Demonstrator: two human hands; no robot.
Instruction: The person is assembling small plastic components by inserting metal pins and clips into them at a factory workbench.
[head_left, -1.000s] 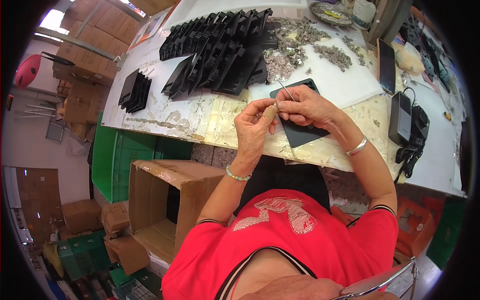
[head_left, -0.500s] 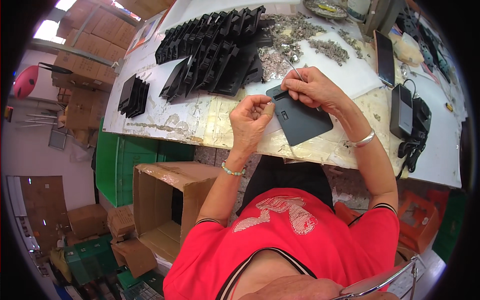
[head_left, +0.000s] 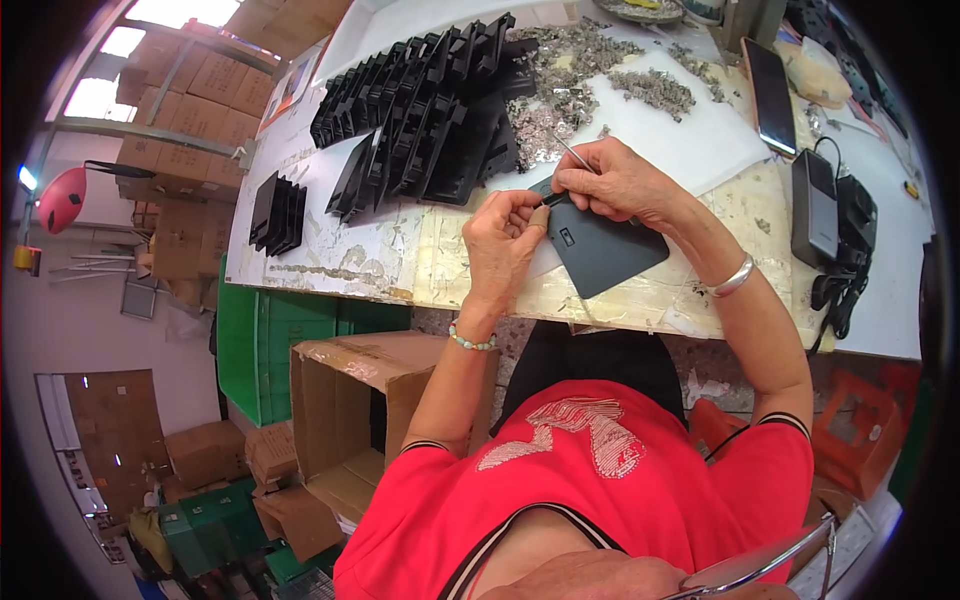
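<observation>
A flat black plastic plate (head_left: 612, 258) with a small rectangular cut-out lies tilted at the table's front edge. My left hand (head_left: 503, 238) is at its upper left edge, thumb and forefinger pinched together; what is between them, if anything, is too small to make out. My right hand (head_left: 622, 185) is closed around a thin metal rod-like tool (head_left: 572, 154) and rests over the plate's upper part. Both hands' fingertips are close together there, and they partly hide the plate's far end.
Stacked black plastic parts (head_left: 420, 110) stand beyond my left hand, with a smaller stack (head_left: 277, 213) farther left. Small metal pieces (head_left: 550, 100) lie heaped behind the plate. A phone (head_left: 768, 95) and a dark box-shaped device with cables (head_left: 815, 208) are at the right. Below the table stands an open carton (head_left: 345, 375).
My right hand has shifted slightly left and down with the metal tool, closer to my left fingertips. My left hand stays pinched at the plate's edge. The whole view has shifted a little.
</observation>
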